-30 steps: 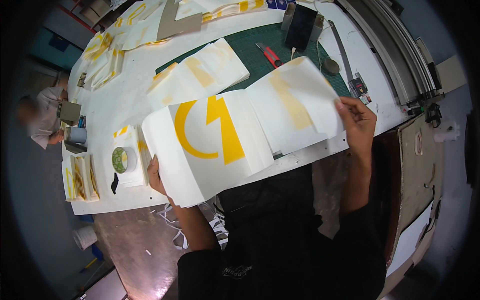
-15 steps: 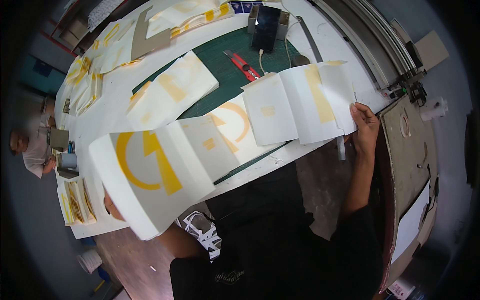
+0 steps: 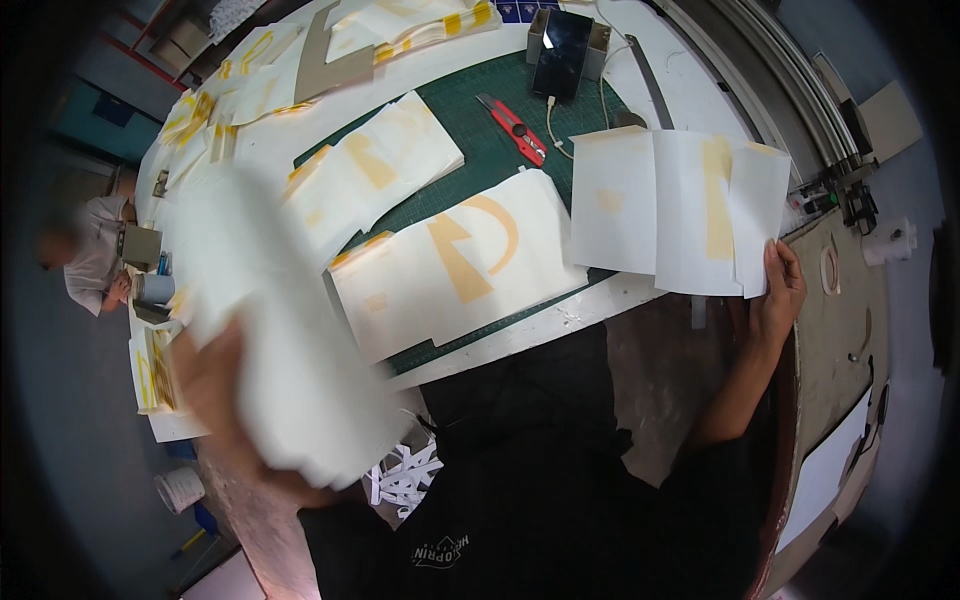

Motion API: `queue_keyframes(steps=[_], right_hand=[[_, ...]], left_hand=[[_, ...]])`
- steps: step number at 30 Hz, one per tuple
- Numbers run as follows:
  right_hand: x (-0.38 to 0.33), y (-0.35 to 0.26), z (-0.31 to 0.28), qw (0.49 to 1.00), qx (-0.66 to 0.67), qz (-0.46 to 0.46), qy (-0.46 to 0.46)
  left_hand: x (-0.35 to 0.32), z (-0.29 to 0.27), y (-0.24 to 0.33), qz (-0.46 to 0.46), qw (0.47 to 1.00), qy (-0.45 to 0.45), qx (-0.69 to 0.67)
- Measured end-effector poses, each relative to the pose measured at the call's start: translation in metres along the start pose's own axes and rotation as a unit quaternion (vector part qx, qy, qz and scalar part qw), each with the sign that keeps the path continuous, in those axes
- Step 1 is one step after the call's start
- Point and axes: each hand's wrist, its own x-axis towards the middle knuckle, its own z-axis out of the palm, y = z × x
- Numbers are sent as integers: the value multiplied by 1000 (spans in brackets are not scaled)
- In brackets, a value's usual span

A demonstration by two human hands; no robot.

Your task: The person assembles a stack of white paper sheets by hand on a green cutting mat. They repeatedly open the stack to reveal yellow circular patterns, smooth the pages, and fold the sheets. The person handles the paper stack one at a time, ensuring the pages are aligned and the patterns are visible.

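My left hand [image 3: 215, 375], smeared by motion, is closed on the left side of a thick bundle of white sheets [image 3: 285, 330], held tilted over the table's left part. With my right hand [image 3: 782, 285] I pinch the lower right corner of a creased white sheet [image 3: 615, 210] with a pale yellow band, raised over the table's right part. Between them a stack of white sheets with orange shapes [image 3: 400, 290] lies on the green cutting mat [image 3: 510, 85]. Behind it is a second such stack [image 3: 420, 130]. A red box cutter [image 3: 518, 132] rests beside them on the mat.
A phone [image 3: 561, 60] with a cable leans on a grey holder at the back. More yellow-marked sheets [image 3: 240, 95] and a grey cardboard piece [image 3: 325, 75] cover the far left. A long metal machine [image 3: 760, 90] borders the right. A person [image 3: 95, 245] sits at left.
The bundle in my left hand has swung upright and apart from the right-hand sheet, uncovering the middle stack. My right hand has moved right with its sheet.
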Motion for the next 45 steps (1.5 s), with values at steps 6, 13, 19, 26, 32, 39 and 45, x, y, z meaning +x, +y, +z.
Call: queue_keyframes(steps=[6, 13, 19, 26, 32, 39, 45], right_hand=[[-7, -13, 6, 1000, 13, -8, -22], [-23, -40, -36, 997, -53, -38, 32], [-27, -50, -29, 999, -6, -50, 1], [-36, -71, 29, 991, 83, 7, -109], [-80, -47, 137, 971, 132, 68, -187], [-162, 8, 249, 968, -27, 67, -240], [-160, 57, 238, 970, -126, 77, -191]], left_hand=[[-68, 173, 7, -165, 904, -367, -141], [-89, 204, 41, -155, 903, -350, -192], [-79, 184, 51, -197, 811, -503, -225], [-91, 163, 23, -233, 844, -348, -336], [-103, 94, -55, -342, 864, -90, -357], [-67, -33, -82, -241, 920, 261, -165], [-83, 53, -13, -11, 967, -239, -91]])
